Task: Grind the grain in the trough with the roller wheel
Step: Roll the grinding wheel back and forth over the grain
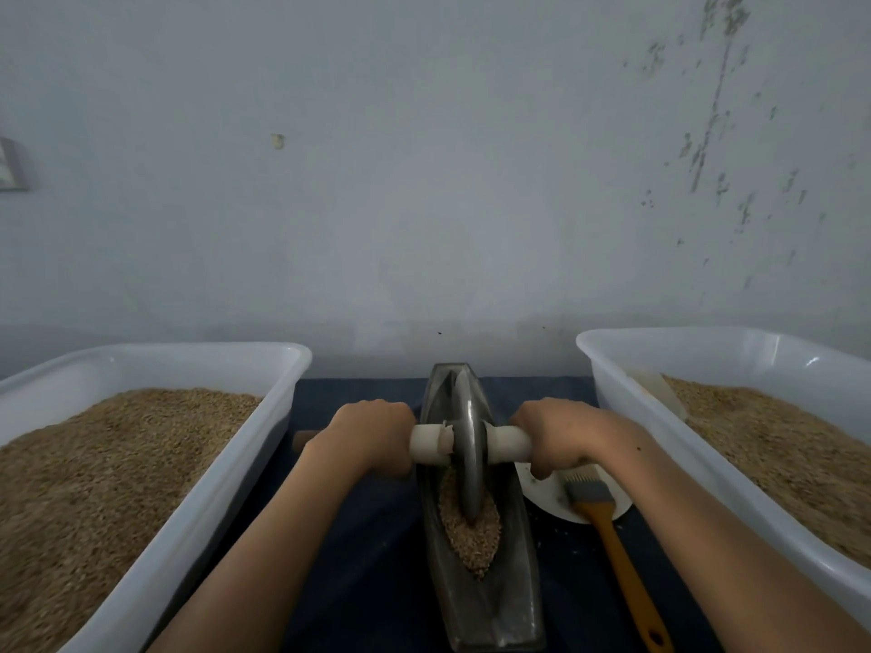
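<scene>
- 2 hands on the axle, 1 on each side of the roller wheel (467,445).
- Left hand (372,433) wrapped tight round the left handle (426,443), knuckles up, fingers curled under.
- Right hand (558,433) clamped the same way round the right handle (508,443), thumb tucked beneath.
- Standing upright on edge in the trough (476,600), roughly at mid-length, rim down in the groove.
- Heaped in the groove just near of the wheel, a small pile of grain (471,530), touching the rim.
- Running near to far down the middle of the dark blue cloth (367,558), that boat-shaped metal trough, pointed at the far end.
- Left of it, 1 white tub (198,511) loaded with tan grain.
- Right of it, a 2nd white tub (707,468), also full of grain, a pale scoop (660,393) poking up at its far left corner.
- Between trough and right tub, a white plate (546,494), a brush (612,549) with a yellow handle lying across it, bristles far, handle near.
- Behind everything, a pale scuffed wall (424,181).
</scene>
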Motion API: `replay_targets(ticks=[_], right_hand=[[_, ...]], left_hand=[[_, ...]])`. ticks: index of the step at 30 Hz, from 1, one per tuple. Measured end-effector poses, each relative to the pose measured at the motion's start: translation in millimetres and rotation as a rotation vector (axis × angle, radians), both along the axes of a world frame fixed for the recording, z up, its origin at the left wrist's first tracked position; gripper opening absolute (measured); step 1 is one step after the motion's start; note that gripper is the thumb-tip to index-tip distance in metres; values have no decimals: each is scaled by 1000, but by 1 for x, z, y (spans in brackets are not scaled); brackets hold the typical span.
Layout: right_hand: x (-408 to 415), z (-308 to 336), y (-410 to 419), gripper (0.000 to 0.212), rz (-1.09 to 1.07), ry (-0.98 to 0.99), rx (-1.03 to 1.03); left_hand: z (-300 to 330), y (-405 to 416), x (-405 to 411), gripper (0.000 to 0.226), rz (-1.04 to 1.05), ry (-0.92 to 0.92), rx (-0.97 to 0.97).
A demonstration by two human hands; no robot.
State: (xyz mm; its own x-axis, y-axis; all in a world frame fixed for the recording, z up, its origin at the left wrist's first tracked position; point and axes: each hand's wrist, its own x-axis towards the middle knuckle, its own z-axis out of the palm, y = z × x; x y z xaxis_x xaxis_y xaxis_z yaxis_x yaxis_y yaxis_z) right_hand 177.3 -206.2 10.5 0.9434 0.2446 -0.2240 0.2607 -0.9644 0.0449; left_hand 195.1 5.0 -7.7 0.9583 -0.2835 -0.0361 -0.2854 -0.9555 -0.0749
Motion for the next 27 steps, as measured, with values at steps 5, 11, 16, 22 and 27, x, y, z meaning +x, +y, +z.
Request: replay_targets(ticks=[5, 11, 16, 22, 27], right_hand=[[6, -3, 2, 40, -8, -51, -13], [9, -14, 4, 23, -20, -345, 15], [5, -9, 4, 29, 6, -247, -38], [3, -1, 1, 43, -12, 38, -29], [9, -7, 1, 28, -14, -155, -31]], left_hand=[[-1, -1, 3, 39, 25, -10, -18], [-9, -7, 2, 25, 42, -338, -13], [-7, -5, 1, 28, 42, -258, 7], [2, -3, 0, 43, 42, 22, 6], [-1, -6, -1, 37, 71, -106, 11]])
